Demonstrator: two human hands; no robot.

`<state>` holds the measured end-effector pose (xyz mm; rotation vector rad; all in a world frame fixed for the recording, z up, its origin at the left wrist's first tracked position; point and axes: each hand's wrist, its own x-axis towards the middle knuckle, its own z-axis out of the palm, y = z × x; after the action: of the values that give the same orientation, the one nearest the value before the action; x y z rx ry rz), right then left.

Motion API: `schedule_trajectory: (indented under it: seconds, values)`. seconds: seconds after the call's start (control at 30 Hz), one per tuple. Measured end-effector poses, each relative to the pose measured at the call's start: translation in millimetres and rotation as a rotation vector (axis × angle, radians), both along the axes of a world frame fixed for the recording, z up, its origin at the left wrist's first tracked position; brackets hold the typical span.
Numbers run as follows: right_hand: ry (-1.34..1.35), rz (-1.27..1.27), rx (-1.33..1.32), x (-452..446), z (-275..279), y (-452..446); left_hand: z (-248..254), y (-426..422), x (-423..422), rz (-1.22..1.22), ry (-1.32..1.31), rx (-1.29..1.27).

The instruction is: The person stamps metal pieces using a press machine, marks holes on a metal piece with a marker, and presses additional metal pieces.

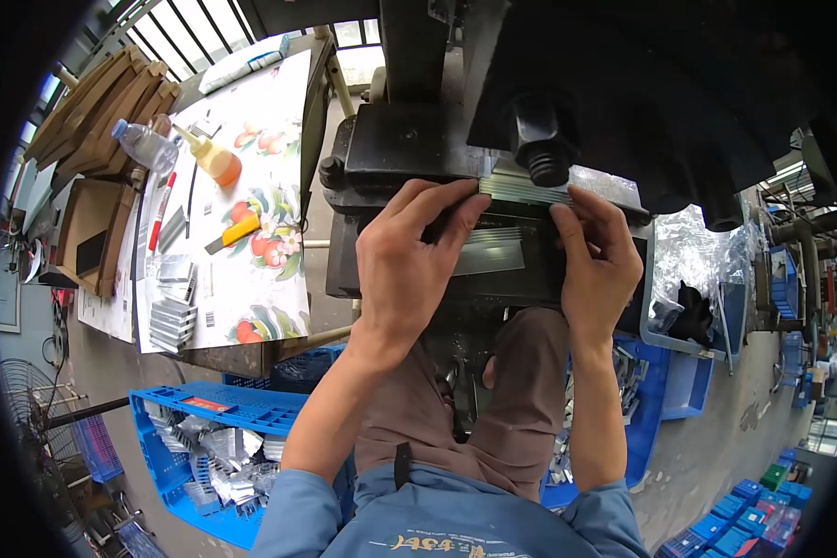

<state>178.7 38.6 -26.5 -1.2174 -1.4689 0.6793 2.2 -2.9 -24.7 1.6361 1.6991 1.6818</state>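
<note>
From here, the left hand (405,260) and right hand (600,270) hold a ridged metal piece (513,189) in a narrow grip, near a dark bolt (544,139).

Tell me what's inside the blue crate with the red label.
Silvery metal pieces lie heaped in the blue crate. Whatever lies beneath the top ones is covered, and the left forearm hides part.

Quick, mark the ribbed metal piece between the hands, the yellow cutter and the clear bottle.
Ribbed metal piece (514,190), head view: its ribbed face.
Yellow cutter (240,230), head view: its handle.
Clear bottle (150,147), head view: its side.
</note>
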Motion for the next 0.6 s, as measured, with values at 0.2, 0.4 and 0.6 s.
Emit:
schedule_trajectory:
  seconds: [0.2,0.4,0.6]
  values:
    - [-0.024,-0.03,-0.031,0.0,0.3,-1.0,-0.7,0.0,-0.2,0.009,-0.006,-0.019]
    - [0.012,-0.041,-0.022,3.7,-8.4,1.2,0.8,-1.4,2.3,0.026,-0.042,-0.047]
    - [0.068,0.058,0.011,1.7,6.1,4.9,0.0,-5.6,1.9,0.048,0.157,0.02]
